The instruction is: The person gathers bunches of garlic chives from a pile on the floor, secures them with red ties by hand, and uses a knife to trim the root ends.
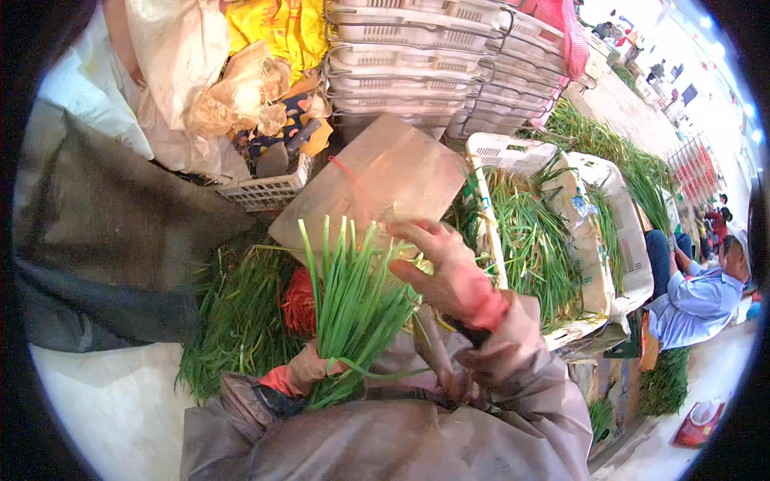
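My left hand (309, 370) is wrapped round the lower part of a bunch of long green chives (353, 313), whose pale cut ends point up and away from me. One long leaf droops sideways across my lap. Beside the upper right of the bunch is my right hand (445, 260), somewhat blurred, with thumb and fingers apart and nothing visible in them. Just beyond both hands lies a flat, brownish board (393, 172), with a thin red tie (345, 170) on it. A bundle of red ties (300, 303) hangs left of the chives.
Loose greens (233, 321) are heaped at my left. On the right stand white crates (513, 152) full of greens. Stacked white crates (409, 60) rise at the back, near a low basket (269, 188) of bags and cloth. A person in a blue shirt (698, 301) sits far right.
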{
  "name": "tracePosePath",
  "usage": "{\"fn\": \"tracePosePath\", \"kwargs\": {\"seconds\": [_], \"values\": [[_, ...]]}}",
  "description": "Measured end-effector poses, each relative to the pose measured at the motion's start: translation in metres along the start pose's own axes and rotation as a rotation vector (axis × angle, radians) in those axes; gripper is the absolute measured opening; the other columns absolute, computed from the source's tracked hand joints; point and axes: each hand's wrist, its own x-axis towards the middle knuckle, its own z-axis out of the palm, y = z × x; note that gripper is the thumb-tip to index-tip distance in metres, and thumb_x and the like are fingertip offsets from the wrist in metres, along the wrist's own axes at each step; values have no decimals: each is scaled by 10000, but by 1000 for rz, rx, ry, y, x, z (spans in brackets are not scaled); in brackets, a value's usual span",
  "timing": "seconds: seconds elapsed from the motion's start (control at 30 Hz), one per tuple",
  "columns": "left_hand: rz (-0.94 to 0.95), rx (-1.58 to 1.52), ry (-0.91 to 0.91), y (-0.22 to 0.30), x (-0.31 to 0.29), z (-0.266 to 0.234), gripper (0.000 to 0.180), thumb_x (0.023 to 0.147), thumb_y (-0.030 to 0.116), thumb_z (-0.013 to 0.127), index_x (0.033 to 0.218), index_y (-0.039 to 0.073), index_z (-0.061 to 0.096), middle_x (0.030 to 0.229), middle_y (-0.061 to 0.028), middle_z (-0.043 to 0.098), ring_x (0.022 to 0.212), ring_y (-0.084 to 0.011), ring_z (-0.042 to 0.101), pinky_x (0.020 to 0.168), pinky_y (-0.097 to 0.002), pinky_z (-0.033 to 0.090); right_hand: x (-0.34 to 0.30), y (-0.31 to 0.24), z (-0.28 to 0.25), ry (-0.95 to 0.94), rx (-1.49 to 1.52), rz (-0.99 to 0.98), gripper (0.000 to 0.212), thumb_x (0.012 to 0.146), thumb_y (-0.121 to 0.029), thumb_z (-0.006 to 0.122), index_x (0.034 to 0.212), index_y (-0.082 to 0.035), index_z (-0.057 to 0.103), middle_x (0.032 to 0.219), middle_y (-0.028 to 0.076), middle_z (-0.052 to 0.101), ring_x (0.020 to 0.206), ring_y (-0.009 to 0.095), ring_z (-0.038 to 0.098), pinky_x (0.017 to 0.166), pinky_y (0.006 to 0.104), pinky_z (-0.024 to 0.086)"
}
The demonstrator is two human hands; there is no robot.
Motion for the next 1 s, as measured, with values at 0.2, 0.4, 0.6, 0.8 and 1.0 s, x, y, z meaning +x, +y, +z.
{"fn": "tracePosePath", "kwargs": {"seconds": [0.2,0.4,0.6,0.8,1.0], "values": [[-109,204,12,-7,-10,-8,706,699,175,766,1298,26,423,1210,-78,545,1062,-178,532,929,-331,412,10,34,11,-226,160,65,393,756,-166,687,1120,-67,575,969,163,619,815,292,622,709,355,503],[-318,252,72,-3,-20,-8,717,687,147,766,1304,22,422,1221,-80,546,1084,-177,519,937,-313,397,2,49,9,-373,278,-19,187,748,-108,677,933,-95,650,836,95,626,744,282,608,646,369,481],[-254,197,157,-1,-21,3,576,698,175,775,1194,21,525,1058,-41,614,929,-140,572,811,-297,472,-4,40,8,-385,143,16,129,722,-117,693,847,-92,666,841,102,621,777,278,597,669,370,475],[-296,277,186,-4,-25,-1,592,702,208,776,1203,33,516,1080,-42,610,953,-157,566,835,-312,463,-12,50,25,-379,517,25,163,678,59,663,800,-47,679,856,76,628,807,208,597,699,325,483],[-147,210,108,-2,-19,6,582,719,125,729,1237,21,484,1146,-56,574,1010,-154,531,862,-304,434,-24,40,40,-84,521,148,114,665,1,670,760,-45,627,869,87,635,816,223,606,693,338,493]]}}
